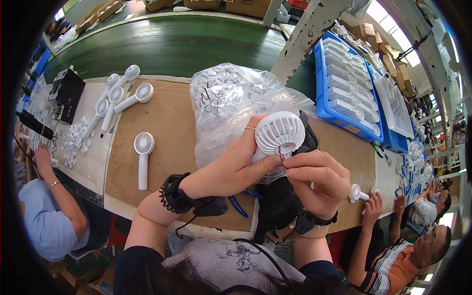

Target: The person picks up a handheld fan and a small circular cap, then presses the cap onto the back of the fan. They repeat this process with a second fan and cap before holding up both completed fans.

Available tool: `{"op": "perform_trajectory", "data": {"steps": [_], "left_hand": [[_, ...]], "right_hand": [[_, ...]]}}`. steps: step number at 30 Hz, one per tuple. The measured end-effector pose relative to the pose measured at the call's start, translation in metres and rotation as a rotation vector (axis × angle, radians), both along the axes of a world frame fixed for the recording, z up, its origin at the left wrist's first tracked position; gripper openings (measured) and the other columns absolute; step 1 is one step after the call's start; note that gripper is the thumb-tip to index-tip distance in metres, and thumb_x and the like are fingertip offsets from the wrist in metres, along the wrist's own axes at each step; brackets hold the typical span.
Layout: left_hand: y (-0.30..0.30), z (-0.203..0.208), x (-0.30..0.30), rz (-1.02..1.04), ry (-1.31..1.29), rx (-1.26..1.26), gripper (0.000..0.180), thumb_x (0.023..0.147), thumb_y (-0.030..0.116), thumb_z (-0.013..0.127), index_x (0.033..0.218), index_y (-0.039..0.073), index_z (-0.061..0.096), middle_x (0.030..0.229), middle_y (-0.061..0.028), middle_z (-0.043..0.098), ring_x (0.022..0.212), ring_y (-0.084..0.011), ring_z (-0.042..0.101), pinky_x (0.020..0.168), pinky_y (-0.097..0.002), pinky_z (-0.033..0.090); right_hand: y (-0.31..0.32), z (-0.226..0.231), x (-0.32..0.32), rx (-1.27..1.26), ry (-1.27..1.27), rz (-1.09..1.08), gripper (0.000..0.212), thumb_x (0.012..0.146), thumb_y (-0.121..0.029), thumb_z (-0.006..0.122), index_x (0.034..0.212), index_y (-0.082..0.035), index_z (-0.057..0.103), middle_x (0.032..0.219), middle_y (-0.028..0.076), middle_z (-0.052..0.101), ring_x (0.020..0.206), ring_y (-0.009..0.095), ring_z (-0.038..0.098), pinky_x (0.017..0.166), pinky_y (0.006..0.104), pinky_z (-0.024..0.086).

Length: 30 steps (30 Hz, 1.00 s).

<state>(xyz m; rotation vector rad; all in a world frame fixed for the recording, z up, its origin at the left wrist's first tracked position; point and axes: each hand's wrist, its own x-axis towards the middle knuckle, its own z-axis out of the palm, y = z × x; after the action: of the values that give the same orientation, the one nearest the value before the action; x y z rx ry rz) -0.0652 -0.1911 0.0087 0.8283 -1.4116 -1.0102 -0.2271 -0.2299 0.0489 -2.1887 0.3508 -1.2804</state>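
My left hand is closed around a white fan head with a ribbed round cage, lifted above the work table. Thin dark-red wires come out near the opening at the cage's lower side. The thumb of that hand presses close to them. With its fingertips, my right hand pinches at the wires just below the cage; the fingers partly hide them. Behind the fan head lies a large clear plastic bag of small white parts. A complete white handheld fan rests on the cardboard to the left.
Several more handheld fans and loose white pieces lie at far left. Blue-handled pliers and a black cloth item sit near my forearms. Blue crates of white parts stand right. Co-workers sit both sides; a green conveyor runs behind.
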Motion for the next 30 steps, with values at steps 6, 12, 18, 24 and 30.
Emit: {"op": "perform_trajectory", "data": {"steps": [6, 12, 18, 24, 30], "left_hand": [[-0.001, -0.001, 0.003, 0.005, -0.076, -0.011, 0.053, 0.084, 0.014, 0.055, 0.126, 0.002, 0.024, 0.107, -0.0144, 0.052, 0.101, -0.0238, 0.054, 0.083, -0.0327, 0.042], [0.001, 0.002, 0.005, 0.086, -0.166, -0.047, 0.054, 0.084, 0.016, 0.057, 0.125, 0.003, 0.024, 0.101, -0.0164, 0.057, 0.094, -0.0297, 0.059, 0.077, -0.0344, 0.045], [0.001, 0.000, 0.005, 0.154, -0.193, -0.095, 0.055, 0.082, 0.018, 0.058, 0.125, 0.004, 0.025, 0.095, -0.0186, 0.059, 0.085, -0.0350, 0.060, 0.068, -0.0375, 0.047], [0.001, -0.001, 0.004, 0.201, -0.260, -0.120, 0.057, 0.081, 0.017, 0.059, 0.125, 0.005, 0.025, 0.092, -0.0206, 0.059, 0.081, -0.0383, 0.060, 0.064, -0.0402, 0.047], [-0.001, -0.005, 0.003, 0.241, -0.261, -0.134, 0.061, 0.080, 0.016, 0.061, 0.126, 0.003, 0.023, 0.090, -0.0207, 0.059, 0.078, -0.0384, 0.060, 0.063, -0.0397, 0.047]], "right_hand": [[-0.004, -0.003, -0.005, -0.147, 0.051, 0.018, 0.023, 0.060, 0.007, 0.065, 0.082, -0.002, 0.064, 0.085, 0.012, 0.063, 0.069, 0.020, 0.061, 0.059, 0.0255, 0.048], [0.002, -0.004, -0.001, -0.210, 0.038, -0.062, 0.025, 0.060, 0.005, 0.065, 0.083, -0.004, 0.065, 0.089, 0.011, 0.062, 0.066, 0.020, 0.060, 0.055, 0.0249, 0.047], [0.004, -0.002, -0.002, -0.221, 0.117, -0.106, 0.026, 0.060, 0.006, 0.064, 0.083, -0.006, 0.065, 0.089, 0.011, 0.062, 0.062, 0.018, 0.057, 0.053, 0.0250, 0.046], [0.004, -0.001, -0.001, -0.192, 0.102, -0.098, 0.019, 0.065, 0.008, 0.063, 0.079, -0.003, 0.060, 0.084, 0.017, 0.063, 0.059, 0.016, 0.056, 0.054, 0.0232, 0.045], [0.005, -0.008, 0.006, 0.261, -0.106, 0.003, 0.015, 0.072, 0.010, 0.053, 0.084, 0.002, 0.053, 0.081, 0.017, 0.059, 0.061, 0.016, 0.057, 0.054, 0.0228, 0.047]]}}
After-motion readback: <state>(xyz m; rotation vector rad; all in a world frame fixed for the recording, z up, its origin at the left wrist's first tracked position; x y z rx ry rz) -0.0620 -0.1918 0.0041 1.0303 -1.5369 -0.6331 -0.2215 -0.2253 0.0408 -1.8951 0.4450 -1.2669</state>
